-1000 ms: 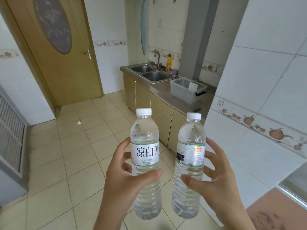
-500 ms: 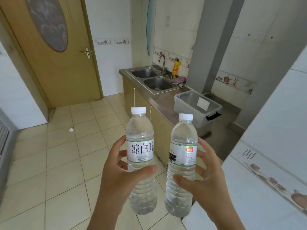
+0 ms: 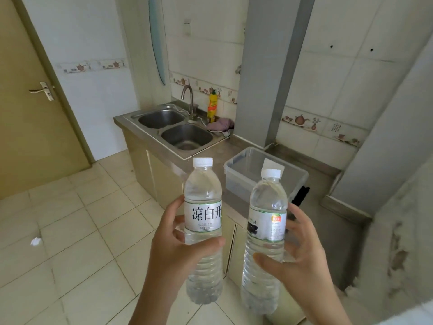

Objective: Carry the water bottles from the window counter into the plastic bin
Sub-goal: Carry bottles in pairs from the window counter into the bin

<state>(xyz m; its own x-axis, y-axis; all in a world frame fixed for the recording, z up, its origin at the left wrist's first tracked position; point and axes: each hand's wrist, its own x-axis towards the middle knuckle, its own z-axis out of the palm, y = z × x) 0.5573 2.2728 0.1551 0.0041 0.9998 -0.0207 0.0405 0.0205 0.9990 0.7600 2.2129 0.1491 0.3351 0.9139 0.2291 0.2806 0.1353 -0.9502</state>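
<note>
Clear glossy plastic bottles [image 3: 203, 205], a translucent plastic bin [image 3: 236, 181], a brushed steel sink [image 3: 187, 137], glazed floor tiles [image 3: 70, 231]

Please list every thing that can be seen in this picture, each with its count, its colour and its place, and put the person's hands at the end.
water bottles: 2, clear with white caps; left bottle in the left hand, right bottle in the right hand
plastic bin: 1, clear, on the steel counter behind the bottles
double sink: 1, steel, set in the counter
faucet: 1, steel, behind the sink
detergent bottle: 1, yellow, beside the faucet
cloth: 1, pink, right of the sink
door: 1, tan, far left
left hand: 1, grips the left bottle
right hand: 1, grips the right bottle
</note>
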